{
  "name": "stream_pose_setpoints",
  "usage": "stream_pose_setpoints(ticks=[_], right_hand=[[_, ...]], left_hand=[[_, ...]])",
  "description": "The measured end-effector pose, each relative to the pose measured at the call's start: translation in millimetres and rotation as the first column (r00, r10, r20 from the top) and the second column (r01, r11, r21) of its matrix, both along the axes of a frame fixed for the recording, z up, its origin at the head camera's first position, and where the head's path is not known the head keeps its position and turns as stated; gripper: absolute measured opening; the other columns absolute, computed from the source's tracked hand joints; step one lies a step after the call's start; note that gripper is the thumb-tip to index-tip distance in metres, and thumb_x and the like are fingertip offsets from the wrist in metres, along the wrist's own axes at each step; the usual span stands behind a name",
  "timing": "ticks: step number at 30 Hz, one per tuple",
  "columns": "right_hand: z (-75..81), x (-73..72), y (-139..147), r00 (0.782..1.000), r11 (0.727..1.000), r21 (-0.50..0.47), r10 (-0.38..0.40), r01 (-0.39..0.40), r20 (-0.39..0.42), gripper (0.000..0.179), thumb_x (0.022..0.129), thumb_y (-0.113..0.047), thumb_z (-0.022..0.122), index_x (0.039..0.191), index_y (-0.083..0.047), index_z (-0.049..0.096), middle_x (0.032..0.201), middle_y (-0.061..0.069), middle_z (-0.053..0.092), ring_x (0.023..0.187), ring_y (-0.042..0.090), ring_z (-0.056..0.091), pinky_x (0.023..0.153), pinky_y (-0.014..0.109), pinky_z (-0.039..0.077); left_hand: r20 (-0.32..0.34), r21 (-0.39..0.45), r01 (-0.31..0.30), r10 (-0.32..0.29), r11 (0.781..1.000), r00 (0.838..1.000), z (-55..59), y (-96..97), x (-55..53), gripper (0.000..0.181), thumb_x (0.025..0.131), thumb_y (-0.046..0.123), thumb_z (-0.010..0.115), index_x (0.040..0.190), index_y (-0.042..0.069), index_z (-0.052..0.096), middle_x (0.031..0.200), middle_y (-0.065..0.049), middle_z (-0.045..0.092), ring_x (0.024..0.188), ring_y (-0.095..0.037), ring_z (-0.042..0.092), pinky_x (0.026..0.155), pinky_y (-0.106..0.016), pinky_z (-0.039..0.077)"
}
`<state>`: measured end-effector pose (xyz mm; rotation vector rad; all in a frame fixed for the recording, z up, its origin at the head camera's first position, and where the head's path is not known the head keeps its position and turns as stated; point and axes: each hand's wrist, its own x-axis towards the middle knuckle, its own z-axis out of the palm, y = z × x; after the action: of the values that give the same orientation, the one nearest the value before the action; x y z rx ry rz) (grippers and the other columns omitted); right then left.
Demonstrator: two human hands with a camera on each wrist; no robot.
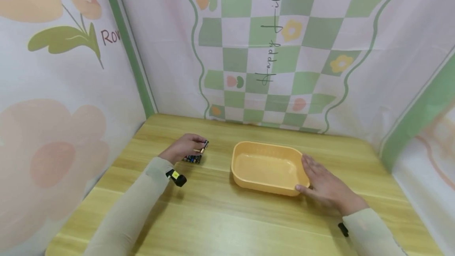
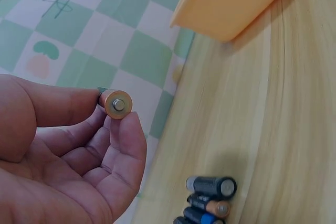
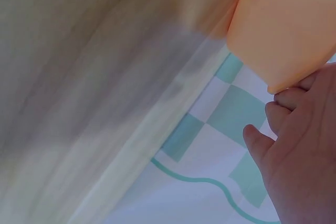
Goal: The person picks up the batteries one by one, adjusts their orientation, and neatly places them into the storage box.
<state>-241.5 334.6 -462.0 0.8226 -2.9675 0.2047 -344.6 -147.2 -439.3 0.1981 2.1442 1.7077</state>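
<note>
Tabletop [image 1: 213, 218] surrounds our tray [image 1: 263, 169]. Our spread right hand [image 1: 325, 185] touches its rim [image 1: 266, 185]; leftward, our left hand [image 1: 185, 147] pinches a battery [image 2: 118, 104].

Soft glare lies on the table [image 1: 227, 228] (right wrist view: dimmer, shadowed).

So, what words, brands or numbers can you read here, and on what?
"Happy Life", running sideways: back cloth
"Ro", next letter cut off: left cloth
Held battery: no readable print
Other batteries: any print too small or blurred to read
</note>
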Motion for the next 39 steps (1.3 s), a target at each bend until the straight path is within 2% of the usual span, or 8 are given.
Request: stream_pose_setpoints(ticks=[5,12,16,20,23,26,32,39], right_hand=[[-1.5,0.3,1,1.0,1.0,0.007,-0.005,0.005,-0.002,0.09,0.098,-0.054,0.047,0.153,0.002,0.002,0.16,0.021,0.006,0.144,0.038,0.011,0.117,0.027,-0.006],[1.7,1.0,0,1.0,1.0,0.002,-0.008,0.008,0.014,0.09,0.098,-0.054,0.047,0.153,0.003,0.004,0.16,0.017,0.0,0.145,0.038,0.01,0.118,0.028,-0.005],[2.9,0.2,-1,1.0,1.0,0.007,-0.009,0.009,0.007,0.089,0.098,-0.054,0.046,0.153,0.003,0.004,0.16,0.018,0.003,0.145,0.038,0.011,0.12,0.034,0.001],[2.6,1.2,0,1.0,1.0,0.003,-0.011,0.011,0.006,0.09,0.098,-0.055,0.047,0.153,0.003,0.006,0.16,0.02,0.005,0.144,0.038,0.012,0.119,0.03,-0.001],[1.8,2.5,-1,1.0,1.0,-0.007,-0.008,0.008,0.006,0.091,0.097,-0.055,0.048,0.152,0.005,0.007,0.159,0.02,0.006,0.144,0.039,0.013,0.118,0.029,-0.002],[1.1,3.0,-3,1.0,1.0,-0.014,-0.003,0.003,0.002,0.09,0.097,-0.055,0.048,0.152,0.005,0.009,0.159,0.021,0.007,0.144,0.04,0.013,0.119,0.034,0.003],[0.3,2.6,-3,1.0,1.0,-0.007,-0.007,0.007,-0.001,0.09,0.097,-0.056,0.047,0.153,0.004,0.008,0.159,0.02,0.008,0.144,0.038,0.012,0.12,0.039,0.008],[0.4,4.3,0,1.0,1.0,-0.009,-0.001,0.001,-0.022,0.09,0.097,-0.055,0.048,0.152,0.006,0.011,0.159,0.022,0.01,0.143,0.041,0.016,0.119,0.041,0.011]], left_hand=[[0.016,0.048,0.024,-0.024,0.999,1.0,4.6,10.0,0.3,0.032,0.102,0.005,0.048,0.131,-0.007,0.051,0.123,-0.021,0.057,0.12,-0.042,0.051,0.097,-0.043,0.051],[0.063,0.203,0.011,-0.024,0.979,0.998,9.2,32.1,4.4,0.031,0.101,0.002,0.048,0.13,-0.01,0.05,0.129,-0.03,0.05,0.117,-0.04,0.051,0.1,-0.047,0.048],[0.08,0.237,-0.002,-0.017,0.972,0.997,10.6,42.7,6.6,0.031,0.1,0.001,0.049,0.129,-0.011,0.05,0.124,-0.026,0.054,0.11,-0.033,0.055,0.099,-0.046,0.049],[0.114,0.283,-0.011,-0.022,0.959,0.993,12.1,49.4,8.9,0.034,0.1,0.0,0.049,0.131,-0.013,0.047,0.125,-0.026,0.053,0.103,-0.029,0.058,0.101,-0.048,0.046],[0.144,0.3,-0.027,-0.017,0.953,0.989,12.2,53.2,10.0,0.034,0.099,0.0,0.051,0.131,-0.012,0.047,0.125,-0.026,0.053,0.096,-0.024,0.06,0.098,-0.044,0.049],[0.163,0.304,-0.038,-0.013,0.952,0.987,12.9,58.5,11.3,0.032,0.099,0.0,0.052,0.129,-0.01,0.05,0.128,-0.028,0.051,0.099,-0.026,0.06,0.093,-0.039,0.053],[0.16,0.333,0.003,-0.06,0.943,0.985,14.2,80.5,12.1,0.028,0.098,-0.001,0.053,0.125,-0.009,0.052,0.13,-0.032,0.049,0.1,-0.027,0.061,0.089,-0.037,0.055],[0.173,0.364,0.03,-0.1,0.931,0.98,16.2,106.2,12.1,0.026,0.097,-0.003,0.053,0.123,-0.009,0.052,0.104,-0.017,0.061,0.085,-0.019,0.062,0.083,-0.035,0.057]])
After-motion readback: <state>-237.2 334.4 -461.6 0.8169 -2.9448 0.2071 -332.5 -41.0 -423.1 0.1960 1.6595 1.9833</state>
